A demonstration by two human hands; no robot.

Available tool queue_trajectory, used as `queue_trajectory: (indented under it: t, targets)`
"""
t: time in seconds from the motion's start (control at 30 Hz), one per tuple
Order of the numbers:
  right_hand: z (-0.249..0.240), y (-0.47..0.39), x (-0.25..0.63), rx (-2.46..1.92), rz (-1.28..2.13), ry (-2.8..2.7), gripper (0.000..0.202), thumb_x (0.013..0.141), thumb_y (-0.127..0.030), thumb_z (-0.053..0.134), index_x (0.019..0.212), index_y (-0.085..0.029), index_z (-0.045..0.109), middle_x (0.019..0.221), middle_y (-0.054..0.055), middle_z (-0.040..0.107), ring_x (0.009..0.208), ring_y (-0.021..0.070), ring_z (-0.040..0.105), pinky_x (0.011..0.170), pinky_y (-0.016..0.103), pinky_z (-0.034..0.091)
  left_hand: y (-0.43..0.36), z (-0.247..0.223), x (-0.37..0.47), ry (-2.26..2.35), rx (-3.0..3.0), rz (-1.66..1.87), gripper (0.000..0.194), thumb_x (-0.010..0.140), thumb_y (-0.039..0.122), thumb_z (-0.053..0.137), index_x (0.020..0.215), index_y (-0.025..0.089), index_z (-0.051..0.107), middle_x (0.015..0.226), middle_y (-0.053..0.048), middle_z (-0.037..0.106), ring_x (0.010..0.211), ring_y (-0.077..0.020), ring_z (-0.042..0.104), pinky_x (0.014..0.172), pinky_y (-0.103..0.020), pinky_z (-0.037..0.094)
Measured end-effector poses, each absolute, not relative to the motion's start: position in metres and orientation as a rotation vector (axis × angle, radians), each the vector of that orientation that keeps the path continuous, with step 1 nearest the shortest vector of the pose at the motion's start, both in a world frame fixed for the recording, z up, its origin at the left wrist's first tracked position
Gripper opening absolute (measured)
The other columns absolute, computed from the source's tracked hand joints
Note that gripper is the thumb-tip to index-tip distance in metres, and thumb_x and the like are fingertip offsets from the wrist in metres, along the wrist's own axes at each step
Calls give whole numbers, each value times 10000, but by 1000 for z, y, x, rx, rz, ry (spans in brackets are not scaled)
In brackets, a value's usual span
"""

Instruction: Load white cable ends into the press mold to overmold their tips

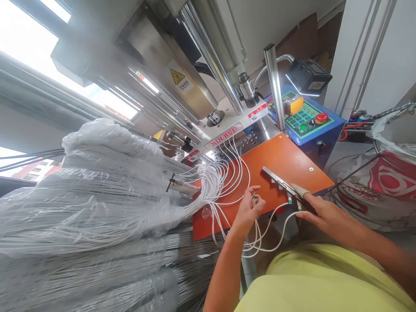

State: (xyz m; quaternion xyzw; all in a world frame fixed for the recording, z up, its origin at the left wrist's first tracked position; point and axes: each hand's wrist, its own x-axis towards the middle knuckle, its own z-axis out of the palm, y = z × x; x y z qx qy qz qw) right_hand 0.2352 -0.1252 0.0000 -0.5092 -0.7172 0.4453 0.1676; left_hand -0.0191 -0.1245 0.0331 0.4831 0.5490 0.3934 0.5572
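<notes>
My left hand [248,210] is closed over the front of the orange board [276,151], its fingers curled round the small metal end of a white cable. To its right, my right hand [313,208] grips a long metal fixture [282,182] by its near end, the far end pointing up and left over the board. Two white cables [282,229] run to green-and-metal connectors [290,200] at the fixture's underside. Many other white cables [211,182] curve across the board's left part, some reaching in under the machine's "MIN-HUI" plate [226,135].
A large plastic-wrapped cable bundle [113,195] fills the left side. Steel columns [211,56] of the machine rise behind the board. A blue control box [312,125] with a red button stands at the back right. A white and red sack [386,186] is at the far right.
</notes>
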Motion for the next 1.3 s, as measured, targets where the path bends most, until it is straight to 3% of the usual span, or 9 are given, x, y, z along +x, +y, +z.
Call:
queue_trajectory:
  t: [0.1, 0.27, 0.4, 0.5, 0.67, 0.9, 1.03, 1.3]
  targets:
    - [-3, -125, 235, -1450, 1251, -2049, 481, 931, -600, 443, 1271, -263, 490, 997, 51, 696, 907, 273, 650, 783, 363, 494, -117, 25, -13, 1008, 792, 949, 492, 738, 449, 683, 1110, 180, 506, 718, 29, 511, 502, -61, 332, 514, -220, 327]
    - [-3, -124, 234, -1427, 1256, -2033, 484, 936, -594, 455, 1283, -258, 485, 1033, 53, 702, 921, 264, 654, 785, 351, 494, -116, 19, 0, 990, 592, 1113, 333, 767, 330, 738, 954, 181, 505, 742, 21, 554, 539, -48, 375, 565, -201, 346]
    - [-1, -124, 236, -1407, 1283, -2001, 518, 937, -582, 471, 1347, -265, 455, 1132, 68, 688, 995, 272, 651, 830, 364, 495, -117, 21, -1, 1105, 659, 1160, 408, 742, 367, 808, 1023, 160, 596, 812, -29, 670, 589, -61, 495, 595, -204, 399]
    - [-1, -124, 237, -1418, 1295, -2010, 532, 944, -578, 465, 1377, -270, 432, 1096, 70, 688, 960, 275, 649, 816, 380, 495, -116, 21, -3, 1267, 764, 1202, 339, 734, 387, 811, 928, 144, 675, 809, -62, 730, 574, -75, 548, 553, -203, 409]
    - [-2, -124, 235, -1371, 1319, -1994, 555, 945, -560, 476, 1413, -271, 404, 1202, 80, 656, 1067, 281, 626, 877, 387, 485, -117, 18, 3, 1376, 1246, 1170, 187, 775, 342, 775, 824, 165, 740, 813, -59, 745, 781, -172, 695, 748, -303, 553]
    - [2, -123, 233, -1377, 1316, -2008, 480, 939, -556, 477, 1327, -273, 476, 1176, 85, 666, 1045, 292, 636, 844, 385, 504, -115, 9, 13, 1417, 1791, 987, 88, 883, 218, 662, 913, 217, 745, 839, -30, 712, 783, -152, 649, 733, -272, 522]
    - [4, -124, 233, -1387, 1288, -2020, 536, 944, -568, 458, 1396, -280, 439, 1172, 87, 674, 1042, 299, 643, 814, 381, 513, -112, 11, 16, 1450, 1869, 942, 106, 907, 234, 634, 906, 218, 738, 817, -31, 701, 764, -158, 632, 719, -273, 506]
    - [2, -124, 234, -1407, 1311, -1997, 467, 924, -569, 489, 1298, -289, 496, 1125, 77, 682, 1026, 292, 641, 806, 374, 512, -113, 8, 19, 1489, 1892, 926, 143, 923, 255, 604, 869, 213, 729, 772, -34, 685, 734, -160, 616, 689, -266, 488]
